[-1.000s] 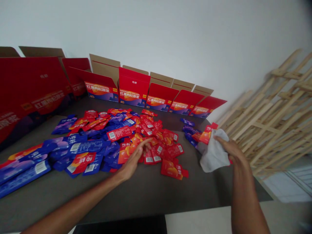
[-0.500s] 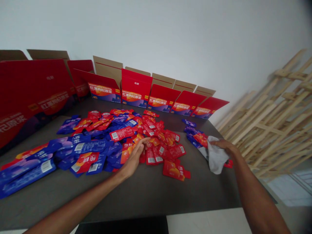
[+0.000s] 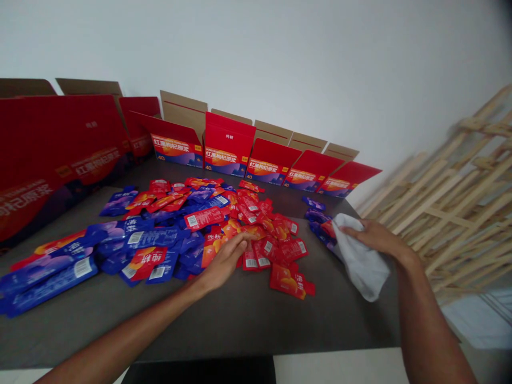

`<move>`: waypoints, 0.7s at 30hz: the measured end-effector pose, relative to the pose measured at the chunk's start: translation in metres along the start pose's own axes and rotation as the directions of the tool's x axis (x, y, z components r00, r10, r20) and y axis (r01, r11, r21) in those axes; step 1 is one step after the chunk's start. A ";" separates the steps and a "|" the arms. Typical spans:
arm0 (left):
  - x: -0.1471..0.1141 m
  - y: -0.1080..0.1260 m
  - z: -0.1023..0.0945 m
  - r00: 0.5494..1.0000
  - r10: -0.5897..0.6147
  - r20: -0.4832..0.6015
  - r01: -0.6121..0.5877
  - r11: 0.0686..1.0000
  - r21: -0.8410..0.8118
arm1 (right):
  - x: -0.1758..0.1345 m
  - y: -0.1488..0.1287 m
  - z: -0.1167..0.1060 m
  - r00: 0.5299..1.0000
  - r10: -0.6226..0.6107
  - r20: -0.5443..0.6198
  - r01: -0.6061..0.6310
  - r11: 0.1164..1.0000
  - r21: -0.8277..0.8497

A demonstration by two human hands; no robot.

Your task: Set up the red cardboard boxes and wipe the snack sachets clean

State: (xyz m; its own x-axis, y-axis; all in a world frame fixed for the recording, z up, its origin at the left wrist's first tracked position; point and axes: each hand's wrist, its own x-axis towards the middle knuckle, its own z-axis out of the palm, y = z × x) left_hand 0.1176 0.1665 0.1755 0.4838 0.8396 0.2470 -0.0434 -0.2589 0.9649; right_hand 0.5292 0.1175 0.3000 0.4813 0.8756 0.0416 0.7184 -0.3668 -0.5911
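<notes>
My left hand rests at the front of a heap of small pouches, its fingers stretched out over the red pouches and gripping none of them. Red and blue pouches lie jumbled to its left. My right hand is closed on a white cloth, which hangs down toward the table's right side. Just left of the cloth are a few blue pouches and a red one, partly covered by it. A single red pouch lies in front of the heap.
Open red cartons stand in a row along the back of the dark table, against a white wall. Larger red cartons fill the left side. Wooden slatted frames lean beyond the table's right edge.
The cloth in my right hand has spread out and now hangs farther down and to the right. My left hand stays by the red pouches, its fingers slightly lower. The view has shifted slightly.
</notes>
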 end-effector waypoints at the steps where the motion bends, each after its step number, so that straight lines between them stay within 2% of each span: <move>1: 0.001 0.001 -0.001 1.000 0.023 0.015 -0.024 0.998 0.065 | -0.010 -0.012 0.005 0.994 -0.037 0.106 0.040 0.999 -0.022; 2: 0.002 0.002 -0.003 0.998 0.057 0.032 -0.061 0.987 0.145 | -0.019 -0.023 0.013 0.977 -0.082 0.198 0.090 0.996 -0.030; 4: 0.003 0.001 -0.007 0.987 0.137 0.079 -0.156 0.925 0.346 | -0.032 -0.044 0.033 0.935 -0.221 0.277 0.223 0.975 0.026; 6: 0.005 -0.001 -0.010 0.977 0.172 0.128 -0.214 0.813 0.541 | -0.039 -0.058 0.058 0.893 -0.354 0.279 0.340 0.935 0.100; 9: 0.006 -0.003 -0.014 0.979 0.148 0.139 -0.203 0.667 0.717 | -0.040 -0.068 0.102 0.839 -0.470 0.276 0.437 0.883 0.174; 11: 0.006 -0.003 -0.016 0.983 0.136 0.122 -0.180 0.622 0.762 | -0.039 -0.069 0.131 0.823 -0.506 0.257 0.469 0.862 0.195; 15: 0.009 -0.005 -0.019 0.984 0.134 0.115 -0.173 0.594 0.785 | -0.041 -0.070 0.176 0.819 -0.552 0.159 0.528 0.832 0.172; 18: 0.010 -0.010 -0.021 0.978 0.095 0.188 -0.208 0.571 0.794 | -0.045 -0.068 0.197 0.827 -0.557 0.078 0.545 0.828 0.132; 21: 0.010 -0.013 -0.021 0.972 0.035 0.234 -0.219 0.514 0.829 | -0.048 -0.065 0.207 0.823 -0.568 0.022 0.563 0.819 0.111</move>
State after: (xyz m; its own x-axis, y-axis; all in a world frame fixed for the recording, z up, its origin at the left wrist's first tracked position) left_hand 0.1046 0.1887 0.1670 0.6732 0.6947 0.2533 0.5968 -0.7127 0.3686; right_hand 0.3553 0.1644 0.1693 -0.0235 0.9356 0.3522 0.8034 0.2274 -0.5504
